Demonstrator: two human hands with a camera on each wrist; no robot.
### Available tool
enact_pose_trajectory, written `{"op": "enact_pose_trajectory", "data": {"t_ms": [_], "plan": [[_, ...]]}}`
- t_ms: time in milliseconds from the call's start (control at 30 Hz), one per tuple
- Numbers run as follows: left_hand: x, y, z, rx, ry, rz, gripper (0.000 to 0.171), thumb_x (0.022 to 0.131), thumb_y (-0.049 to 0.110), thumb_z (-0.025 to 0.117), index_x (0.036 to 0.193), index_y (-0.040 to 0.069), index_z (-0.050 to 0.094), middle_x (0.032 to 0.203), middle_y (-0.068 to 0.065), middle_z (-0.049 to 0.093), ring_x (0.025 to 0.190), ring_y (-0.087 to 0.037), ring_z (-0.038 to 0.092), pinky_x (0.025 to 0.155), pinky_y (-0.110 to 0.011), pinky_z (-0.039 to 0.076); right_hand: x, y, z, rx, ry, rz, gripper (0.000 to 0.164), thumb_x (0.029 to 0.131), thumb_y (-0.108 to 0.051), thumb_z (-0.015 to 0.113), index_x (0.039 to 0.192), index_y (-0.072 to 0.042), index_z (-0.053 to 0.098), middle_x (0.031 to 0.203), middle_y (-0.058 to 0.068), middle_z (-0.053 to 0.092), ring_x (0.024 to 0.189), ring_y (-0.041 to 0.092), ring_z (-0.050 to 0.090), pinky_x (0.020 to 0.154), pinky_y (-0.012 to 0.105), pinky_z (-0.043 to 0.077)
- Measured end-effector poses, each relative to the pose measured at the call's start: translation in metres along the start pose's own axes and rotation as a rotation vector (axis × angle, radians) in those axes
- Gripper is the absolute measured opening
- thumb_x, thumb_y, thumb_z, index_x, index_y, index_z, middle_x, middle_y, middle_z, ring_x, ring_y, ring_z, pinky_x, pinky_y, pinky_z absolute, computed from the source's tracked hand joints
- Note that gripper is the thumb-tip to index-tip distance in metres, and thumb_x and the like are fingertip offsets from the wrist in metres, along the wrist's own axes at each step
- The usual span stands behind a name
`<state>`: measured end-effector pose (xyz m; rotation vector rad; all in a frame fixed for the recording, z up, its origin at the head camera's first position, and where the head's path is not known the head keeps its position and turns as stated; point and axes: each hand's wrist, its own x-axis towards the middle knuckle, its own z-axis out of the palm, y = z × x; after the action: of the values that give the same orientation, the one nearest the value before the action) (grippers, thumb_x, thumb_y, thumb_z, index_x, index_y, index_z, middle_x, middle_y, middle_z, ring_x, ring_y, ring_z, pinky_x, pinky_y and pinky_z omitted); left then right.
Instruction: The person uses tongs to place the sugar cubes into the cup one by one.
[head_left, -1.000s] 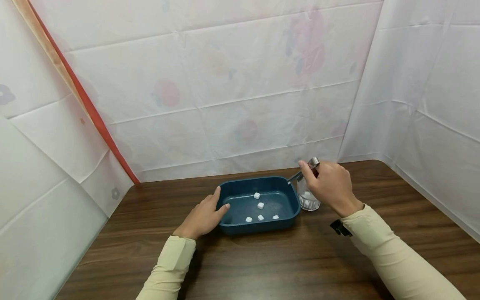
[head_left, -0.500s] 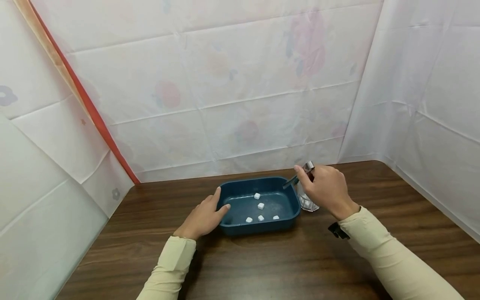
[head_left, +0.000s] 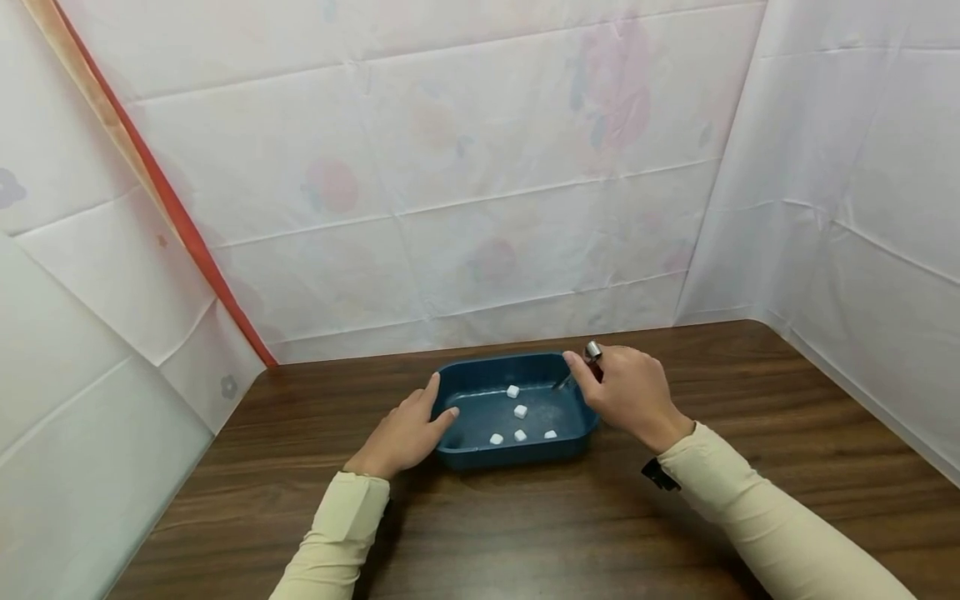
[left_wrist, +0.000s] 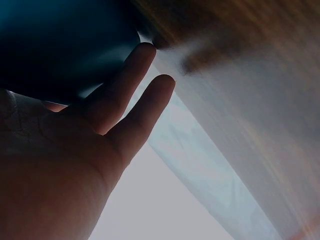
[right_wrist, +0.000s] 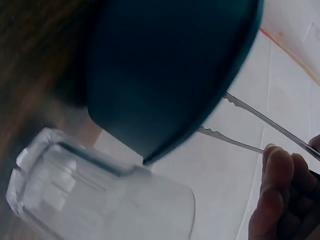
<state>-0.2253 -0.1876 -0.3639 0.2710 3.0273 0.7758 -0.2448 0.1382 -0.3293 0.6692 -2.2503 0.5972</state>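
In the head view my right hand (head_left: 630, 392) grips metal tongs (head_left: 593, 351), whose tips point down into the right end of a dark blue rectangular dish (head_left: 517, 455). The right wrist view shows the two arms of the tongs (right_wrist: 270, 124) apart, their ends hidden behind the dish wall. Several white cubes (head_left: 521, 412) lie on the dish floor. My left hand (head_left: 403, 433) rests at the dish's left side, thumb over the rim, with fairly straight fingers (left_wrist: 145, 107) along the outer wall. A clear glass (right_wrist: 115, 195) with white pieces inside stands beside the dish's right end.
The dish and glass stand on a dark brown wooden table (head_left: 487, 533). White patterned sheeting (head_left: 480, 183) rises behind it and at both sides, with a red strip (head_left: 187, 233) at the left. In the head view my right hand hides the glass.
My right hand has moved left and slightly down with the tongs, from over the glass to the dish's right end. The left hand, dish and cubes have stayed in place.
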Motion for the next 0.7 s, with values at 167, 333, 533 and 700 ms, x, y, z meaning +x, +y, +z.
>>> {"op": "enact_pose_trajectory", "data": {"t_ms": [167,333,533,700], "plan": [[0.002,0.001,0.000,0.001,-0.002,0.001,0.077,0.103,0.045,0.050,0.161,0.007,0.017,0.156,-0.020,0.037,0.140,-0.037,0.040,0.110,-0.058,0.035,-0.002,-0.003,0.005,-0.027,-0.022,-0.010,0.052,0.096,-0.034,0.065,0.053,-0.019,0.041,0.050,-0.007,0.035,0.045,0.011,0.037,0.043,0.029,0.031],[0.002,0.001,-0.001,0.005,-0.004,0.002,0.077,0.103,0.046,0.050,0.161,0.006,0.017,0.156,-0.021,0.037,0.141,-0.038,0.039,0.110,-0.059,0.035,-0.005,-0.005,0.009,-0.007,-0.062,-0.004,0.050,0.097,-0.033,0.066,0.055,-0.018,0.043,0.050,-0.007,0.035,0.042,0.008,0.036,0.040,0.026,0.029],[0.001,0.001,-0.001,-0.006,-0.003,0.006,0.076,0.104,0.045,0.049,0.161,0.007,0.017,0.157,-0.020,0.036,0.141,-0.037,0.038,0.111,-0.058,0.034,-0.007,-0.008,0.012,0.028,-0.102,-0.007,0.049,0.098,-0.033,0.065,0.056,-0.018,0.043,0.050,-0.008,0.034,0.043,0.007,0.035,0.041,0.025,0.029],[0.001,0.002,-0.002,-0.009,0.000,0.020,0.075,0.105,0.046,0.047,0.161,0.006,0.017,0.156,-0.021,0.036,0.141,-0.038,0.038,0.111,-0.058,0.033,-0.007,-0.008,0.013,0.038,-0.106,-0.007,0.050,0.098,-0.034,0.065,0.055,-0.019,0.043,0.050,-0.008,0.033,0.043,0.007,0.035,0.041,0.025,0.028]]}}
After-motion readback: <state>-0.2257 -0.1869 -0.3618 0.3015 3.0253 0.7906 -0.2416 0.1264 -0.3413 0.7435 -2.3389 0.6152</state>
